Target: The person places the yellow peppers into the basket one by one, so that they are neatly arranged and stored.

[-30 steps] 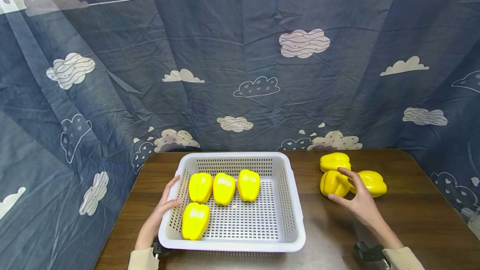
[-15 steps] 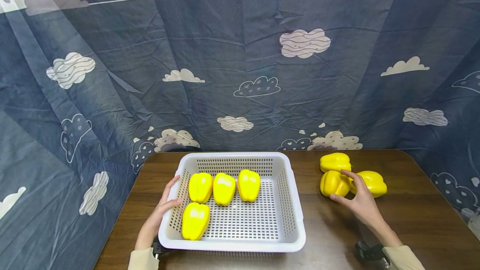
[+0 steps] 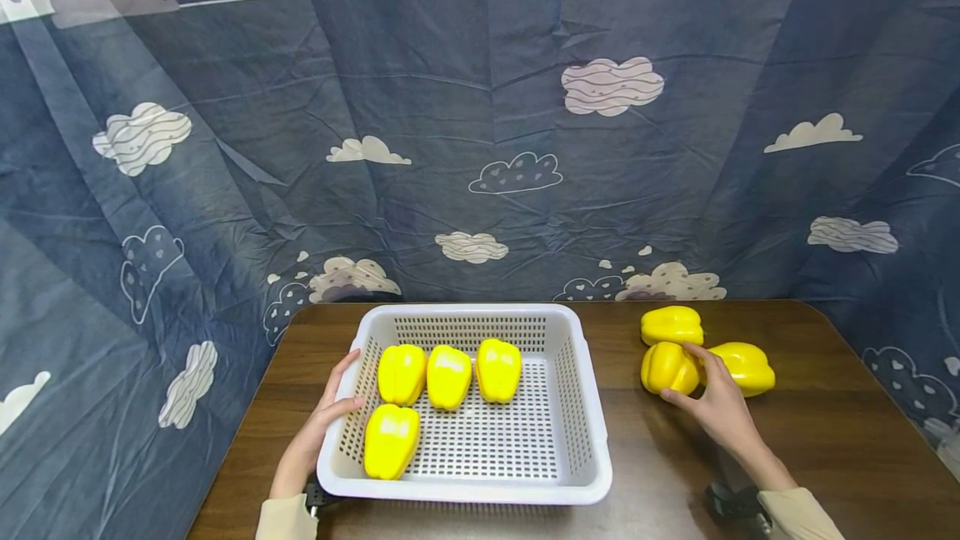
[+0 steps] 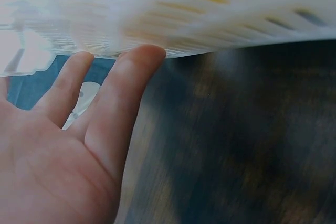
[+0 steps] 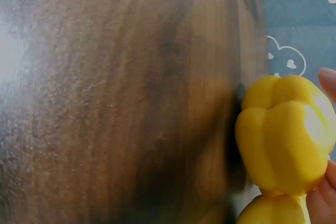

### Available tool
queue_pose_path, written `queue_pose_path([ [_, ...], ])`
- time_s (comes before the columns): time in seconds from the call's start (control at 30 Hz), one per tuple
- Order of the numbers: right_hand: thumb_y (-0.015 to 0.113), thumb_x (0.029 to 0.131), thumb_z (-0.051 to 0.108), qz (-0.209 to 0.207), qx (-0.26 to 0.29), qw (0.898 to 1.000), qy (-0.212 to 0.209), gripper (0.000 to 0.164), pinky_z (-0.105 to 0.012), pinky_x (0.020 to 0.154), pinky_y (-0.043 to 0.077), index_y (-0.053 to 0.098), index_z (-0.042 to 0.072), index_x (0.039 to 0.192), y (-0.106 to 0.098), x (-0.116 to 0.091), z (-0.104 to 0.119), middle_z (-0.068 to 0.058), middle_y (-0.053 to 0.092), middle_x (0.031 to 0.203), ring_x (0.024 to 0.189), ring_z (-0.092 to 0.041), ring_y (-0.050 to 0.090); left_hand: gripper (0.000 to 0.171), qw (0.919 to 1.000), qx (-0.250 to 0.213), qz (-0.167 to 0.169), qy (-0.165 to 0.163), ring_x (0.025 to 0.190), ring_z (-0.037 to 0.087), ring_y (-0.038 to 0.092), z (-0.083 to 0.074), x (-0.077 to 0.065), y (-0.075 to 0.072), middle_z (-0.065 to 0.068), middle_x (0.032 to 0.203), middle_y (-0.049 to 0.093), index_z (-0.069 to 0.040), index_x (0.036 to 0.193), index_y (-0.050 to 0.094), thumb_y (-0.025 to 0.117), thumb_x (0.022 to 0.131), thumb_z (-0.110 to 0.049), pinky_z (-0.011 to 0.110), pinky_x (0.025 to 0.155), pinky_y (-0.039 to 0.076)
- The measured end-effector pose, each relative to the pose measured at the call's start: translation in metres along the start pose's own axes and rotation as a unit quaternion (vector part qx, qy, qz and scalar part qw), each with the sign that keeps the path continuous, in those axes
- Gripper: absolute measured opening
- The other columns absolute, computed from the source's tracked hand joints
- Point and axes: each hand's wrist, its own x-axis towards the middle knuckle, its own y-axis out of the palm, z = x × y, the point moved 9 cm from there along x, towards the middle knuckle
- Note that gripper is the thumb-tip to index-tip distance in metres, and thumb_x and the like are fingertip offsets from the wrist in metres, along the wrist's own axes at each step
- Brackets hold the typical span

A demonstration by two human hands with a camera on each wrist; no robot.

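Note:
Near the right end of the table, my right hand pinches a yellow bell pepper, thumb at its near side and a finger at its far right. In the right wrist view this pepper fills the right side, with the thumb against its lower edge. Two more bell peppers lie close by, one behind and one to the right, partly behind the hand. My left hand rests against the left side of a white plastic basket, its fingers fairly straight along the wall.
Inside the basket lie several yellow bell peppers, mostly along the back and left. The brown wooden table reaches back to a dark blue curtain with cloud prints.
My right hand has shifted very slightly right, its thumb and finger a little closer together about the pepper. The left hand and the basket hold still.

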Motion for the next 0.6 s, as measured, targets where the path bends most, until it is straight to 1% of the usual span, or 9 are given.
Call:
queue_pose_path([
  [0.13,0.083,0.070,0.007,0.003,-0.010,1.000,-0.011,0.076,-0.064,0.089,0.031,0.040,-0.011,0.130,0.002,-0.001,0.001,-0.035,0.041,0.124,0.113,-0.051,0.037,0.071,0.9999,-0.011,0.009,0.001,0.136,0.040,0.013,-0.001,0.000,0.001,0.011,0.156,-0.001,-0.029,0.151,0.005,0.041,0.092,-0.010,0.049,0.098,0.029],
  [0.3,0.083,0.068,0.004,0.004,-0.007,1.000,-0.027,0.075,-0.064,0.088,0.031,0.041,-0.011,0.129,0.006,-0.002,0.002,-0.033,0.040,0.124,0.114,-0.050,0.037,0.071,0.9999,-0.009,0.008,-0.001,0.135,0.040,0.014,-0.001,0.000,0.001,0.011,0.156,0.000,-0.029,0.151,0.006,0.041,0.092,-0.010,0.049,0.098,0.030],
  [0.43,0.083,0.068,0.003,0.009,0.000,1.000,-0.028,0.075,-0.063,0.088,0.032,0.041,-0.011,0.129,0.010,-0.001,0.002,-0.032,0.040,0.122,0.112,-0.049,0.038,0.070,0.9999,-0.010,0.011,-0.001,0.135,0.040,0.014,-0.001,0.000,0.001,0.011,0.156,0.000,-0.029,0.151,0.006,0.040,0.093,-0.010,0.048,0.098,0.030],
  [0.6,0.083,0.068,0.003,0.017,-0.006,0.999,-0.030,0.077,-0.063,0.088,0.031,0.039,-0.010,0.129,0.013,-0.002,0.001,-0.032,0.042,0.122,0.112,-0.049,0.039,0.071,0.9999,-0.008,0.010,0.000,0.135,0.041,0.014,0.000,0.000,0.002,0.012,0.155,0.000,-0.028,0.151,0.006,0.041,0.092,-0.010,0.049,0.098,0.031],
])
